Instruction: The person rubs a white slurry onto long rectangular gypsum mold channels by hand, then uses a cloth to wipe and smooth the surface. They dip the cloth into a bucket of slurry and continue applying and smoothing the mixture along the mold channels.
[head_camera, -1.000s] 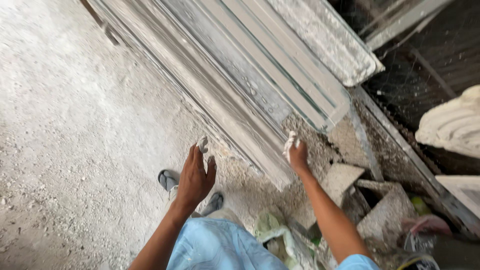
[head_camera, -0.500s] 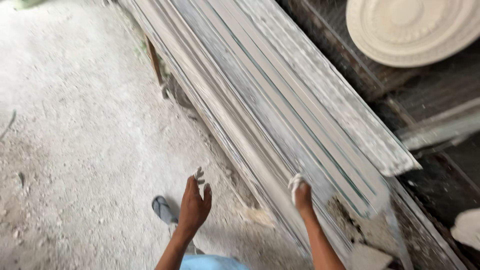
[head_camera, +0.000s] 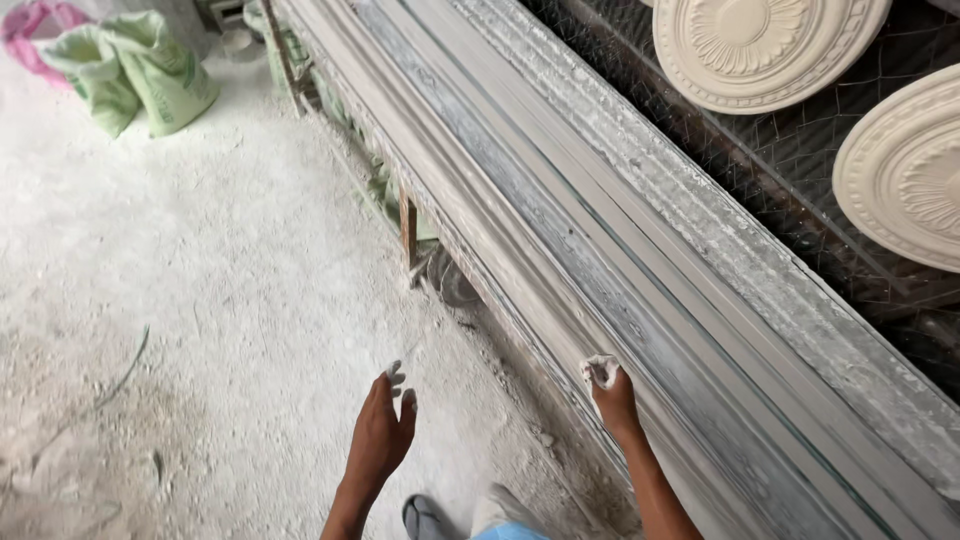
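- Two round cream plaster ceiling medallions with flower relief, one (head_camera: 765, 45) at the top right, the other (head_camera: 905, 170) just right of and below it.
- Dark wire mesh (head_camera: 800, 215) beneath the medallions.
- Two green woven sacks (head_camera: 140, 80) lying far left of the medallions.
- Pink sack (head_camera: 35, 25) just beside the green sacks.
- White dusty floor (head_camera: 200, 300), left of and below the medallions.

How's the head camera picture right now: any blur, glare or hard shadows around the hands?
Head view: even, soft daylight, no glare; right hand on the long mould and free left hand both fairly sharp; pale dusty floor looks washed out; shadows faint, darkest under the mould.
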